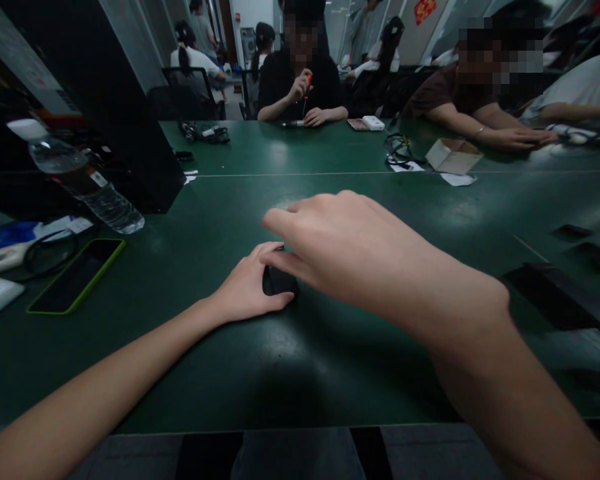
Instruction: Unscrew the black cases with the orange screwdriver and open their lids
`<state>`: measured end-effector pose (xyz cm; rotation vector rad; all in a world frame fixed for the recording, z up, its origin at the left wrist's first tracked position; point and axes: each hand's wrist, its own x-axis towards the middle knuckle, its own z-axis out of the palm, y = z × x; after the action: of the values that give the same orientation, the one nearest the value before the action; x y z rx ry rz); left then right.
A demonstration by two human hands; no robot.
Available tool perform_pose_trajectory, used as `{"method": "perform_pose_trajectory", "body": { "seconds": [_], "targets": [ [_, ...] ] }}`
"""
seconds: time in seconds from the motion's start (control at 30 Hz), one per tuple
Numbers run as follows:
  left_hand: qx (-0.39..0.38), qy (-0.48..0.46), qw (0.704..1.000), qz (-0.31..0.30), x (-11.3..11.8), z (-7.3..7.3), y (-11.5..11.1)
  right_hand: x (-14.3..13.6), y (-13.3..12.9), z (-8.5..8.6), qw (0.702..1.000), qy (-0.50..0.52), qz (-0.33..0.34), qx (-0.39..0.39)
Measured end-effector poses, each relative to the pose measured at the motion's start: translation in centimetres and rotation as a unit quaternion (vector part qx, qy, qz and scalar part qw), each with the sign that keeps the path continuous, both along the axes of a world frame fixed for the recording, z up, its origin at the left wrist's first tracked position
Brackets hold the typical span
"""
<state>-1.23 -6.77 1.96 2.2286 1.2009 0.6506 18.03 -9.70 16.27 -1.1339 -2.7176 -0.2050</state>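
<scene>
My left hand (245, 283) rests on the table, its thumb and fingers wrapped around a black, rounded object that looks like a computer mouse (276, 281). Part of the mouse is covered by that hand and by my right thumb. Above and to the right, my right hand (340, 240) is raised over the table with its back toward me. Its thumb and index finger are apart, and nothing shows between them. The other fingers of the right hand are hidden behind it.
Left on the green table (200, 387) are a green-cased phone (77, 277) and a tilted water bottle (87, 177). Blurred dark items (565, 293) lie at right. Beyond are a small box (453, 157) and cables (400, 150). A person opposite holds a screwdriver (308, 83).
</scene>
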Motion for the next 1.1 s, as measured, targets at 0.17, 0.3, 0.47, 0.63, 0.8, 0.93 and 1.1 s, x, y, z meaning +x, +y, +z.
{"method": "perform_pose_trajectory", "body": {
  "seconds": [0.17, 0.3, 0.47, 0.63, 0.8, 0.93, 1.1],
  "targets": [
    [0.010, 0.024, 1.000, -0.016, -0.1, 0.0, 0.3, 0.5, 1.1, 0.1, 0.990, 0.055, 0.109, -0.075],
    [0.007, 0.024, 0.999, -0.032, -0.1, 0.1, 0.2, 0.8, 1.5, 0.4, 0.982, 0.100, 0.121, -0.103],
    [-0.019, 0.024, 0.998, -0.052, 0.1, 0.6, -0.2, 0.7, 2.2, 0.2, 0.980, 0.166, 0.093, -0.066],
    [-0.022, 0.032, 0.998, -0.054, 0.1, 0.4, -0.2, 0.5, 2.8, -0.5, 0.980, 0.163, 0.092, -0.069],
    [-0.020, 0.024, 0.998, -0.055, 0.0, 0.2, -0.1, 0.2, 3.2, -0.9, 0.980, 0.166, 0.095, -0.062],
    [-0.022, 0.021, 0.998, -0.057, 0.0, 0.3, -0.1, 0.1, 3.4, -1.1, 0.978, 0.167, 0.114, -0.057],
    [-0.021, 0.016, 0.998, -0.065, 0.0, 0.2, -0.1, 0.1, 3.5, -1.2, 0.977, 0.171, 0.115, -0.055]
  ]
}}
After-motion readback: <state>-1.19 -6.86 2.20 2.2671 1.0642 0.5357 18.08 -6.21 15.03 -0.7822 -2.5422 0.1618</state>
